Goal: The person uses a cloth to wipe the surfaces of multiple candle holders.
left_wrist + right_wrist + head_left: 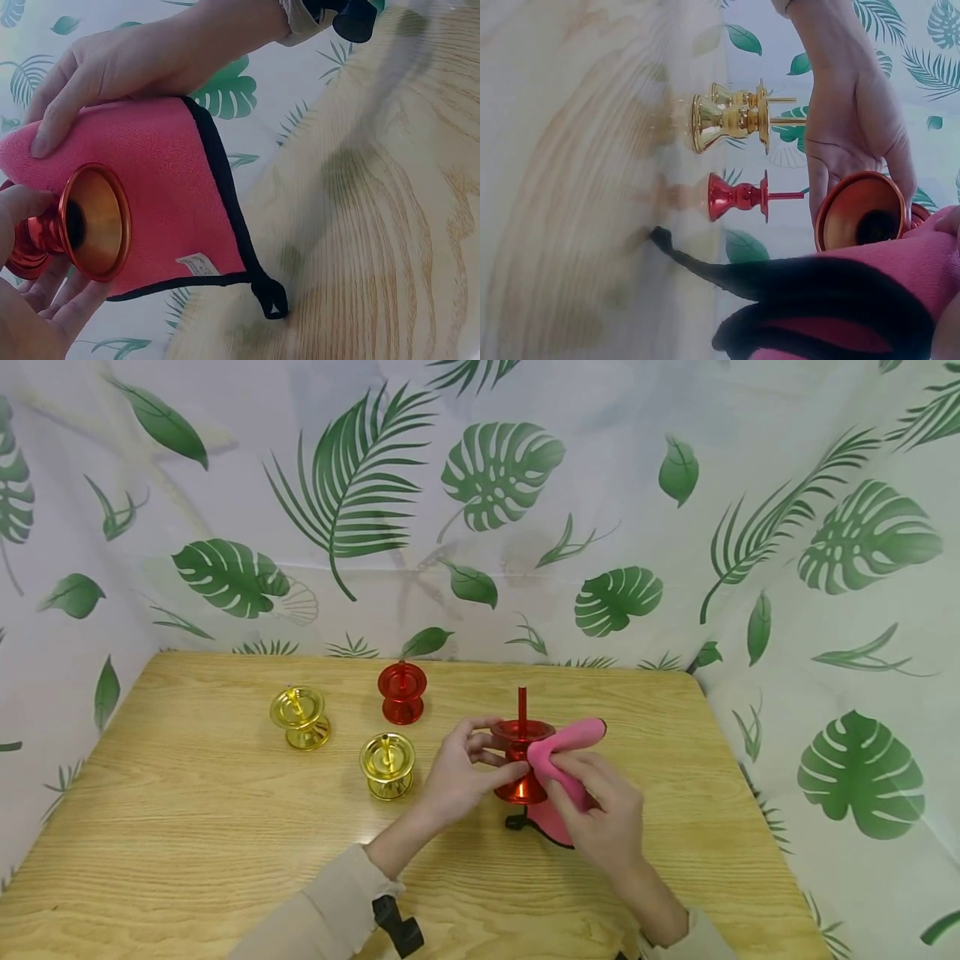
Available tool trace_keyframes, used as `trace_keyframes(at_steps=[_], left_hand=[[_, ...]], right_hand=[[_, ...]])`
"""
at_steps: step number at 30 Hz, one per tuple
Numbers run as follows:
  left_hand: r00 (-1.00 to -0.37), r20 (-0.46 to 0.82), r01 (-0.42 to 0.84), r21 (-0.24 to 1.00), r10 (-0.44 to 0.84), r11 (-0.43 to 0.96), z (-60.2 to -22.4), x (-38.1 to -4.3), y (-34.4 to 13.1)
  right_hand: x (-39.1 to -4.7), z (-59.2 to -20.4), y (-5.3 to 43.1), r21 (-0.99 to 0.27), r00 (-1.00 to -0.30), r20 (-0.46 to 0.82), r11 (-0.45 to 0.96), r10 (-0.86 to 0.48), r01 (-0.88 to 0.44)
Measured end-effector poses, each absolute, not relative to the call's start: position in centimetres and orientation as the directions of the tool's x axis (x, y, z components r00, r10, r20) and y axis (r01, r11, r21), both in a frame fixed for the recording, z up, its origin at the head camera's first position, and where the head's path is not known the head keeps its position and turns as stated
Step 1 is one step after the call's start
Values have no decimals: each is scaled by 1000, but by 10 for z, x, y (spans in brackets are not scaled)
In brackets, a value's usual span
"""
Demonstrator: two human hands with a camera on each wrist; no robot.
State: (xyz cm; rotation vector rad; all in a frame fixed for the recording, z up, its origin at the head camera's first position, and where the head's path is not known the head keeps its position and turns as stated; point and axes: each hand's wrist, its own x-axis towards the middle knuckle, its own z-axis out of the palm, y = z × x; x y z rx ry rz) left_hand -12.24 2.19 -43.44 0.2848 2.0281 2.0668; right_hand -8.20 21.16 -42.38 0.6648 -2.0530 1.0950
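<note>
My left hand (pixel 453 781) grips a shiny red candle holder (pixel 522 792) by its waist, lifted off the table with its spike pointing up. A pink cloth (pixel 576 737) with black edging is pinched in my right hand (pixel 606 814) and pressed to the holder's right side. In the left wrist view the cloth (pixel 169 165) hangs behind the holder's hollow base (pixel 109 225), a small white label near its lower edge. The right wrist view shows the base (pixel 838 221) partly covered by the cloth.
On the wooden table (pixel 225 860), a second red candle holder (pixel 402 708) stands at the back. Two gold candle holders stand left of my left hand, one nearer (pixel 390 787) and one farther left (pixel 307 737). A leaf-print sheet (pixel 465 543) hangs behind and at the sides.
</note>
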Motion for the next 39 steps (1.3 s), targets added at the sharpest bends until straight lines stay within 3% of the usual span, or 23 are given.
trace_keyframes(at_steps=[6,14,22,32,39], left_hand=[[-956,-26,-44,997,292,-56,-436,-122,20],[-966,11,-15,995,258,-99,-442,-121,19],[-981,63,37,989,181,-141,-457,-124,21],[-990,123,124,992,74,22,-483,-139,24],[-996,91,91,984,10,156,-500,-151,27]], right_hand=[[-85,-420,214,-502,-638,763,524,-107,-688],[-86,-417,223,-616,-778,627,587,-38,-525],[-87,-413,239,-722,-847,528,556,55,-413],[-86,-410,257,-773,-889,441,556,122,-307],[-87,-411,261,-770,-885,449,555,122,-314]])
